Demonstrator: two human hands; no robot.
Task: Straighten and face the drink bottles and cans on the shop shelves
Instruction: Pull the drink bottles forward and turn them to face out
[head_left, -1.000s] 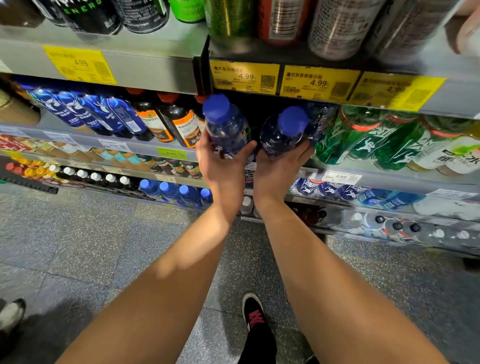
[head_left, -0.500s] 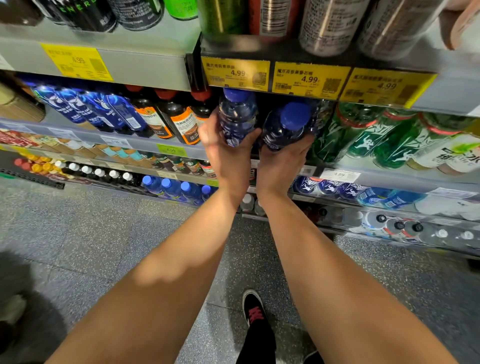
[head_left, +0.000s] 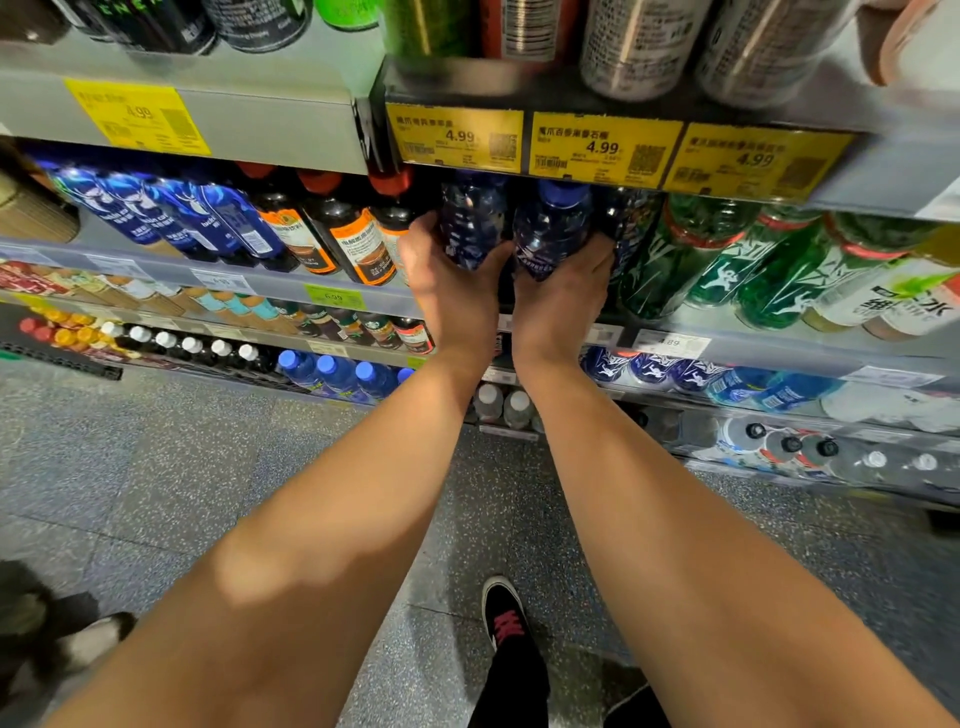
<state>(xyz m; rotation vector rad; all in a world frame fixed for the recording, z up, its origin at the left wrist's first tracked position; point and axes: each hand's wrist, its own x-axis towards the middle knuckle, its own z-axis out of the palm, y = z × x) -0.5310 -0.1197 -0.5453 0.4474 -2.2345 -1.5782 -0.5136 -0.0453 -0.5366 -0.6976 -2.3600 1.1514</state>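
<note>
Two dark blue drink bottles with blue caps stand side by side on the second shelf, under the yellow price tags. My left hand (head_left: 457, 296) grips the left blue bottle (head_left: 472, 218) round its lower body; its cap is hidden behind the shelf edge above. My right hand (head_left: 561, 301) grips the right blue bottle (head_left: 550, 228), whose cap still shows. Both bottles lean slightly back into the shelf.
Brown bottles with orange labels (head_left: 353, 244) stand just left of my hands, green bottles (head_left: 727, 260) just right. Cans (head_left: 634, 47) fill the shelf above. Lower shelves hold more bottles. My black shoe (head_left: 506, 618) is on the speckled floor below.
Both hands have pushed the two blue bottles up and back into the shelf; the left bottle's cap has gone under the upper shelf edge.
</note>
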